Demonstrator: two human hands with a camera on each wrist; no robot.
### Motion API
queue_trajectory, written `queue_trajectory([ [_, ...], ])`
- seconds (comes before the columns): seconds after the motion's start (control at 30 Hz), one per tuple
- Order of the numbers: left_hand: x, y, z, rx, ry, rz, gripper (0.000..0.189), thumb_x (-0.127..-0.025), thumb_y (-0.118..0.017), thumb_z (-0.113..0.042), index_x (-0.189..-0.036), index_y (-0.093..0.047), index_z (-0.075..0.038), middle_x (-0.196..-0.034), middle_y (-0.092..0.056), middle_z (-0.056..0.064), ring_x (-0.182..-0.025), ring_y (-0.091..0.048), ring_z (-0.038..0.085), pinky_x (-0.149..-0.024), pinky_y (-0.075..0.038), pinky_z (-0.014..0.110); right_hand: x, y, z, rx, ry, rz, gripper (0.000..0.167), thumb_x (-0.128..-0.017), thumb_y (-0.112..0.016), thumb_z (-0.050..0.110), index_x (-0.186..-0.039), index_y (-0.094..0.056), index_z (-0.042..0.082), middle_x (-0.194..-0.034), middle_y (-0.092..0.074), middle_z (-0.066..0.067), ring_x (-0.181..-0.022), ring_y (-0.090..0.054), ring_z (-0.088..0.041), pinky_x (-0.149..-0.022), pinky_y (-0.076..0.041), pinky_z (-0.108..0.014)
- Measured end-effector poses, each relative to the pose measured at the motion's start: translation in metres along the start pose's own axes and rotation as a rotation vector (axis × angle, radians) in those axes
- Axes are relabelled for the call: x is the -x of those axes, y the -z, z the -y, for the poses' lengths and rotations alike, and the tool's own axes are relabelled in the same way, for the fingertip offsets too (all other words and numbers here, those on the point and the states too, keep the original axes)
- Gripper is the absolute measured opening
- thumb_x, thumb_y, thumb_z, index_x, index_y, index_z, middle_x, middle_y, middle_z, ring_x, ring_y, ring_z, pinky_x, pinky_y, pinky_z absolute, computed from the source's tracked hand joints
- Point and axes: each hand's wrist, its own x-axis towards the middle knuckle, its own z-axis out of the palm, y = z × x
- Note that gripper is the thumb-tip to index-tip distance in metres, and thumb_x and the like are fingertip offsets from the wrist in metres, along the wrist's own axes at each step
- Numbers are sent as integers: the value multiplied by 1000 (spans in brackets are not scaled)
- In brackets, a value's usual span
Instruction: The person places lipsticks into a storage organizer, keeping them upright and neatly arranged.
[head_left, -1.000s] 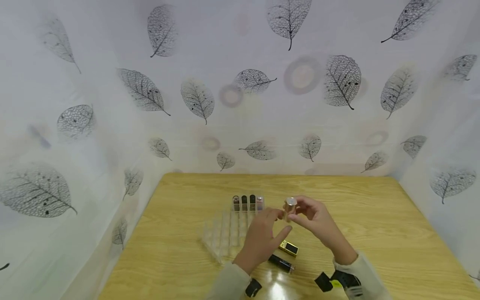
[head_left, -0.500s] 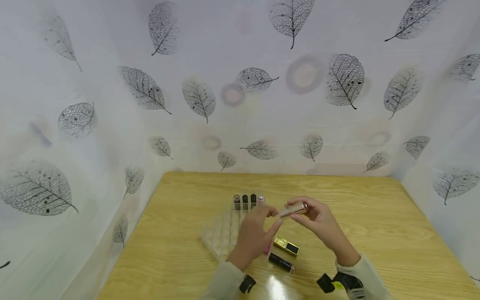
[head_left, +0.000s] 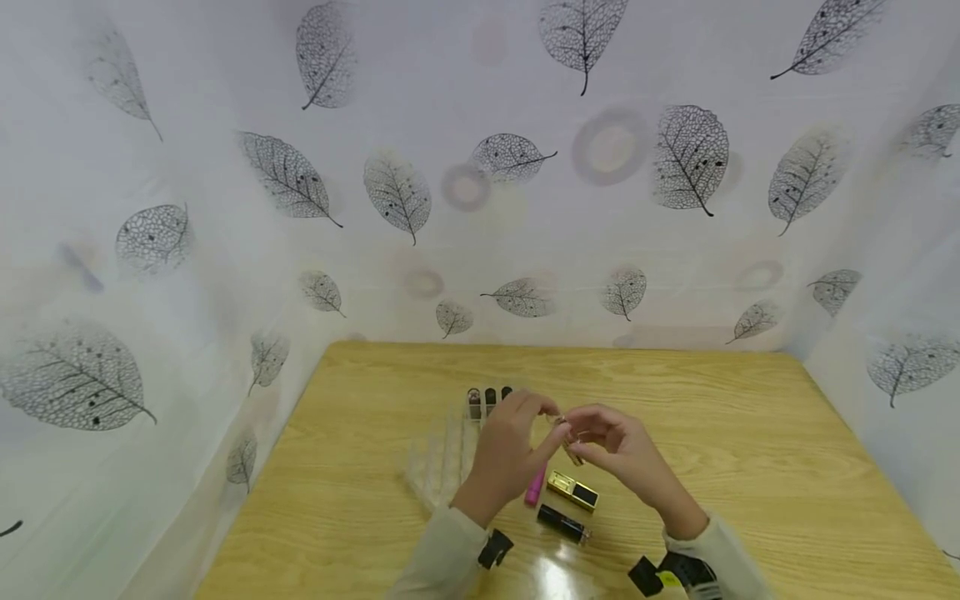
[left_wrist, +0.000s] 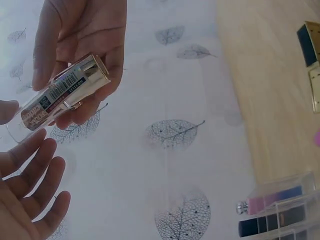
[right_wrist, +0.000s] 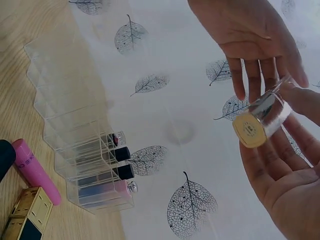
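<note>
Over the wooden surface (head_left: 750, 433), the person's left hand (head_left: 501, 454) pinches the clear end of a tilted lipstick tube (left_wrist: 60, 95), its other fingers spread; the right hand (head_left: 626, 450) has thumb and fingers around the gold end. Below them I see a pink tube (head_left: 536, 485), a gold-and-black lipstick (head_left: 572, 491) and a black tube (head_left: 561, 523), near a clear stepped organizer (right_wrist: 55, 105).

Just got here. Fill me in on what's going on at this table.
A person is handling a small tube with a gold end, held above the wooden table. The right hand grips it, while the left hand pinches its clear end. On the table lie a pink tube, a gold case and a black tube. Beside them stands a clear stepped organizer, its far end holding several tubes.
</note>
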Motion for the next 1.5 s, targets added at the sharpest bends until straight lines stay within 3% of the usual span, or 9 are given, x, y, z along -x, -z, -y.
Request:
queue_trajectory([
  [0.23, -8, 1, -5, -62, 5, 1, 21, -82, -69, -32, -88, -64, -13, -86, -64, -2, -82, -59, 11, -76, -49, 22, -1, -3, 0, 40, 15, -8, 32, -88, -57, -6, -119, -50, -10, -111, -63, 14, -99, -62, -2, -85, -52, -24],
  [0.53, -16, 5, -11, -108, 62, -30, 25, -82, -69, -37, -87, -63, -14, -86, -64, -3, -82, -59, 12, -77, -48, 25, -1, -5, -6, 99, 11, -33, 32, -86, -60, -5, -117, -54, -6, -110, -62, 13, -97, -61, -2, -83, -53, -24],
  [0.6, -17, 6, -12, -80, 67, -6, 26, -83, -67, -38, -91, -64, -14, -88, -64, -3, -84, -60, 11, -77, -49, 24, -2, -4, -6, 84, 25, -32, 32, -86, -60, -5, -118, -53, -7, -112, -62, 13, -98, -61, -2, -84, -53, -24],
  [0.83, -17, 9, -12, 176, 76, 134, 24, -92, -56, -24, -111, -62, -11, -103, -67, 0, -90, -61, 13, -82, -48, 21, 0, 1, -1, 17, 9, -22, 34, -87, -57, -6, -121, -54, -2, -109, -62, 15, -98, -61, 0, -86, -51, -19],
  [1.0, -18, 8, -14, 136, 62, 100, 22, -88, -64, -25, -105, -64, -12, -97, -67, -1, -86, -62, 12, -82, -48, 21, -1, 1, 1, -10, 4, 6, 30, -89, -55, -6, -119, -52, -9, -110, -64, 14, -100, -61, 0, -86, -51, -18],
  [1.1, -18, 7, -16, 85, 81, 60, 20, -83, -69, -27, -98, -64, -14, -89, -67, -4, -82, -61, 9, -79, -47, 22, -1, -1, 0, 7, 16, 15, 33, -89, -55, -6, -119, -49, -16, -112, -66, 10, -100, -62, -1, -86, -51, -20],
  [1.23, -18, 6, -18, 32, 114, 22, 21, -80, -74, -30, -88, -63, -15, -80, -65, -5, -76, -59, 6, -75, -47, 21, -2, -4, -1, 64, 28, 10, 36, -88, -57, -5, -121, -49, -16, -112, -67, 3, -100, -62, -1, -86, -52, -22],
  [1.37, -18, 6, -18, 57, 112, 72, 25, -84, -69, -33, -97, -63, -13, -85, -65, -3, -79, -59, 9, -75, -48, 19, -2, -3, -1, 42, 35, 40, 38, -89, -55, -6, -124, -46, -18, -114, -66, 4, -100, -63, -1, -84, -53, -22],
  [1.5, -17, 7, -14, 152, 85, 132, 27, -92, -59, -29, -111, -62, -10, -98, -67, 0, -87, -60, 11, -80, -49, 21, -2, -1, 0, 34, 56, 81, 39, -89, -53, -8, -125, -43, -20, -111, -64, 14, -94, -63, 0, -82, -53, -21],
])
